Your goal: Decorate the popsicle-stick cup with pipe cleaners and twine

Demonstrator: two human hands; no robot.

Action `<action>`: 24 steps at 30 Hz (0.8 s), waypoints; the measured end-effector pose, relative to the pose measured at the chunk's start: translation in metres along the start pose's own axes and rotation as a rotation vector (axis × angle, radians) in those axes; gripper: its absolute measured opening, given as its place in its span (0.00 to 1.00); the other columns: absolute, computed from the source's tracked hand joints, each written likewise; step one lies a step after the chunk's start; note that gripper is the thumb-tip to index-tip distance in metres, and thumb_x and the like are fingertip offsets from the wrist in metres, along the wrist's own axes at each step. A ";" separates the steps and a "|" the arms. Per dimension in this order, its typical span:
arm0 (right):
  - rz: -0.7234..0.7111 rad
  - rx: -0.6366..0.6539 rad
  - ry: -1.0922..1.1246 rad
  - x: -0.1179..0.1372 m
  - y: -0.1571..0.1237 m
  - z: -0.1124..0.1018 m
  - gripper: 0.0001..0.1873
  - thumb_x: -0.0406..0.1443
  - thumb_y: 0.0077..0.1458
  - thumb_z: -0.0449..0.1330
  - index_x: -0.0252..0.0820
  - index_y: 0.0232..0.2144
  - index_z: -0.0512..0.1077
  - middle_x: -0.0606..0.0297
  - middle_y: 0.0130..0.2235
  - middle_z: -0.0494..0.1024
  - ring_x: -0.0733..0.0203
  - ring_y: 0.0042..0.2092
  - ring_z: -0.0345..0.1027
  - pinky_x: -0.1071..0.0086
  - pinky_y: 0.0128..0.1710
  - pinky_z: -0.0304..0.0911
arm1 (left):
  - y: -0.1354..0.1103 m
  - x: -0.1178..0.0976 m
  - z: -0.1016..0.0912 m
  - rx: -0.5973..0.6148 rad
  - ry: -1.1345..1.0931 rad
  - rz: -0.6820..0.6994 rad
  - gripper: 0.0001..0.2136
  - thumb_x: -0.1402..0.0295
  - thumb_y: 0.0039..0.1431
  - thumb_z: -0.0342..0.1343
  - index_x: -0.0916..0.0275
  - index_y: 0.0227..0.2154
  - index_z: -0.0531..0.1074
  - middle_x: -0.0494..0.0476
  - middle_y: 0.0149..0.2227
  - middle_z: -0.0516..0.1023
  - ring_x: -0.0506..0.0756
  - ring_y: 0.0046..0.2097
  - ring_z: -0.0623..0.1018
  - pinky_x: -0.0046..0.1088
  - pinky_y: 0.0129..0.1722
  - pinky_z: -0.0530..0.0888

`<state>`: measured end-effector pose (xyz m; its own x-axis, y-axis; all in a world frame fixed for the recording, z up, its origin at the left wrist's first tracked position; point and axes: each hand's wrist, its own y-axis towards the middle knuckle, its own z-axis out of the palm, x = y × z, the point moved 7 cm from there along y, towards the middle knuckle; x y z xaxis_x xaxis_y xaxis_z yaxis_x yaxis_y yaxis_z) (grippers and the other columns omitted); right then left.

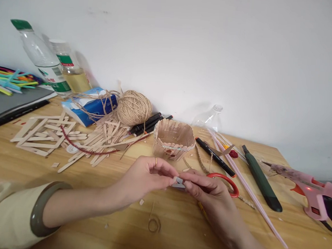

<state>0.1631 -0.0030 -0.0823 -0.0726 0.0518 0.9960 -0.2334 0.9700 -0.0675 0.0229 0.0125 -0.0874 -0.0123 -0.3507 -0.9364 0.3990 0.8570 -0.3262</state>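
Observation:
My left hand (145,176) and my right hand (211,190) meet over the middle of the wooden table. Both pinch a small whitish piece (178,180) between thumb and fingertips; its exact kind is too small to make out. Scissors with a red handle (237,189) lie partly hidden under my right hand. Just beyond my fingers stands a small basket (172,152) made of wooden craft sticks, with a beaded trim along its front. A thin curled strand (154,225) rests on the table nearer to me.
Loose craft sticks (44,135), a twine ball (135,108), a blue tissue pack (92,106) and bottles (47,57) crowd the left. Rightward lie a black marker (215,157), pink straw-like sticks (256,199), a dark green tool (261,178) and a pink glue gun (310,191) with its light lit.

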 end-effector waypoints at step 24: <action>0.011 -0.143 0.011 0.002 -0.005 -0.001 0.10 0.40 0.43 0.67 0.41 0.27 0.73 0.67 0.27 0.77 0.64 0.30 0.71 0.74 0.30 0.68 | -0.002 -0.004 0.000 0.001 0.051 0.037 0.05 0.72 0.43 0.60 0.64 0.27 0.75 0.51 0.28 0.78 0.51 0.33 0.75 0.27 0.38 0.71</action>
<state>0.1646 -0.0072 -0.0799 -0.0637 0.0647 0.9959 -0.0924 0.9932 -0.0704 0.0219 0.0126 -0.0828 -0.0447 -0.2992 -0.9531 0.4007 0.8686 -0.2915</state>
